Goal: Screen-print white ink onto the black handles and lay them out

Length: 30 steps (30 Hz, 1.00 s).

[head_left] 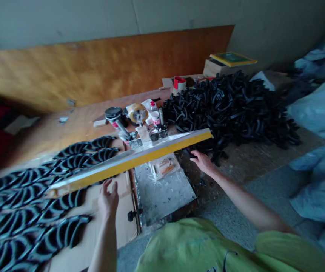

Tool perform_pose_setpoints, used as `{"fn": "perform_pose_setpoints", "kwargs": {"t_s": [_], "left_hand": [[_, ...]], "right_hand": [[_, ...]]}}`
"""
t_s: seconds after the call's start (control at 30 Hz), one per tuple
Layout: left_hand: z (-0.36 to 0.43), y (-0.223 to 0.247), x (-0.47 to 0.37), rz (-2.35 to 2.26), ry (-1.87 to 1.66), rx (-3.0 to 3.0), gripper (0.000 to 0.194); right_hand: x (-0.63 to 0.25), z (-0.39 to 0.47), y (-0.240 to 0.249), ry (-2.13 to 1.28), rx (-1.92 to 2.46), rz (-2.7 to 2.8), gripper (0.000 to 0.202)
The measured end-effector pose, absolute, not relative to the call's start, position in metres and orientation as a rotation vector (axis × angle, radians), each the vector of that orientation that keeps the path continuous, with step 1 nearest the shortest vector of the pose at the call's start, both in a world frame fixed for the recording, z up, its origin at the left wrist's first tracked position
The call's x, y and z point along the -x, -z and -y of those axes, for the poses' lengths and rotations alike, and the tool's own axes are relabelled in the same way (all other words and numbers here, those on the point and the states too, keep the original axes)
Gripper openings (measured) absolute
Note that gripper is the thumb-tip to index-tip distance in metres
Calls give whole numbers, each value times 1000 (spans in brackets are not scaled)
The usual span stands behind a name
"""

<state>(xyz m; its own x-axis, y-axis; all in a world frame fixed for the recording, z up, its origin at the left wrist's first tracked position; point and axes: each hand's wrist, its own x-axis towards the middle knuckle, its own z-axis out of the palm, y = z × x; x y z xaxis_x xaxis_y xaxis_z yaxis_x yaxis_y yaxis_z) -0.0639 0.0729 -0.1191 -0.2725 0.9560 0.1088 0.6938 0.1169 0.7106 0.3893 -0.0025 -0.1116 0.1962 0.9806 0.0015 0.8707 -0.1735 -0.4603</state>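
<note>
My left hand (pixel 108 196) hovers over the cardboard, just below a long yellow-edged frame (pixel 139 158), with its fingers apart and nothing in them. My right hand (pixel 202 161) reaches to the near edge of a large heap of black curved parts (pixel 230 105); its thumb and fingers close on a small black part (pixel 189 153). The raised frame slants across a metal work plate (pixel 165 192). Rows of black curved parts (pixel 49 204) lie on cardboard (pixel 122 215) at the left.
Behind the frame stand a dark-lidded can (pixel 113 112), a tape roll (pixel 137 113) and a white bottle (pixel 154 112). A green-and-yellow screen (pixel 233 59) lies on a box at the back right. Pale sacks (pixel 318 151) stand at the right.
</note>
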Motion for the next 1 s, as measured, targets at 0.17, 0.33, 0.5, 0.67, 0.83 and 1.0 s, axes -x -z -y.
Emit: {"fn": "perform_pose_setpoints", "kwargs": {"t_s": [0.17, 0.33, 0.5, 0.67, 0.83, 1.0], "left_hand": [[-49, 98, 35, -1892, -1136, -1420, 42], [-39, 81, 28, -1822, -1252, -1395, 40], [-52, 31, 15, -1677, -1479, -1339, 40], [-71, -34, -19, -1348, -1638, -1239, 43], [-67, -57, -38, -1362, -1645, -1182, 51], [-63, -52, -36, -1330, -1639, -1204, 54]], "right_hand": [[-322, -30, 94, -394, 1718, 2123, 32], [-286, -35, 94, -399, 1722, 2348, 45], [-286, -31, 91, -413, 1785, 2363, 51], [-282, -39, 93, -355, 1645, 2394, 50], [-267, -52, 105, -436, 1466, 2517, 42], [-269, -49, 119, -377, 1467, 2478, 38]]}}
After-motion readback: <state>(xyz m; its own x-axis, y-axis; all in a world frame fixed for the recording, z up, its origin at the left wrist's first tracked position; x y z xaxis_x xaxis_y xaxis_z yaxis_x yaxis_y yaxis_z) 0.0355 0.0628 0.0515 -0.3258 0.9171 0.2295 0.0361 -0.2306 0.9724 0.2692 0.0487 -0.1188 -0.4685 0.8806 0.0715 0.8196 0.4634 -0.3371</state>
